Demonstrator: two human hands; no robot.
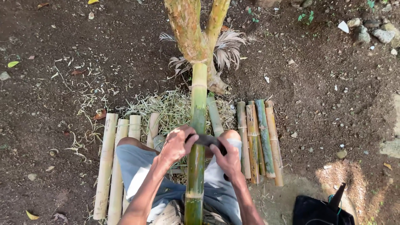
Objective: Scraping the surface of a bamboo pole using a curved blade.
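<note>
Between the person's knees, a long green bamboo pole (197, 137) runs straight away from the body, its near end low in the frame and its far end resting against the forked base of a small tree (196, 33). Its long axis lies along the line of sight, so both hands sit across it at about the same distance, one on each side. Across the pole lies a dark flat blade (207, 140), at right angles to the stem. The left hand (177, 143) is curled closed over one end of the blade, and the right hand (228, 158) is closed around the other end. The pole is glossy green with pale ring joints. Pale shavings (171, 108) are heaped on the soil behind it. Cut bamboo lengths lie parallel on both sides: cream ones (110, 162) to the left, mottled green and tan ones (260, 139) to the right. A black bag (321, 210) sits at the lower right.
</note>
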